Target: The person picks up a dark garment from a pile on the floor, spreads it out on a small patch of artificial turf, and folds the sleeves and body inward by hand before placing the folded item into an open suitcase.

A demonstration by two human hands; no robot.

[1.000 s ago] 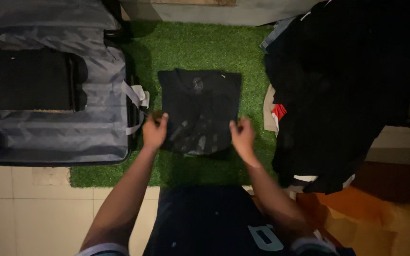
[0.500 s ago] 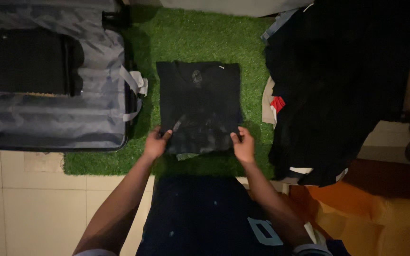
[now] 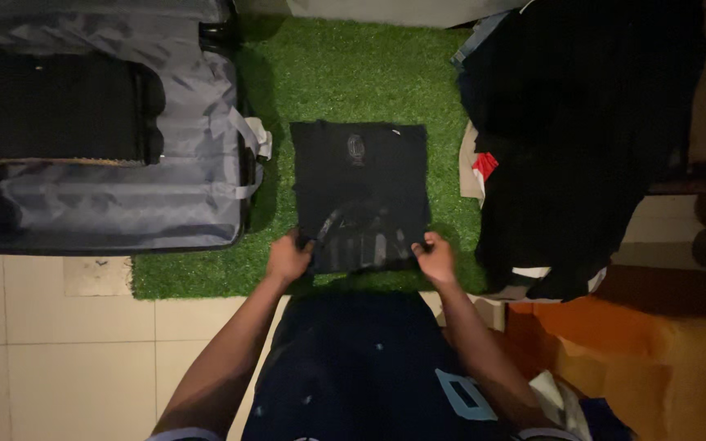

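The folded shirt point(image 3: 359, 192) lies flat on the grass mat point(image 3: 345, 73), between the open suitcase point(image 3: 100, 131) to its left and the heap of clothes point(image 3: 582, 139) to its right. The left hand point(image 3: 288, 260) and right hand point(image 3: 435, 258) sit at the shirt's near corners.

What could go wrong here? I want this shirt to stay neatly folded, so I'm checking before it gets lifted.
Both hands, left and right, pinch only the near corners of the shirt; the far half could sag and unfold if lifted. The clothes pile lies close on the right, so the shirt might snag it. The dim light makes stray creases hard to spot. The suitcase strap hangs toward the shirt and may catch.
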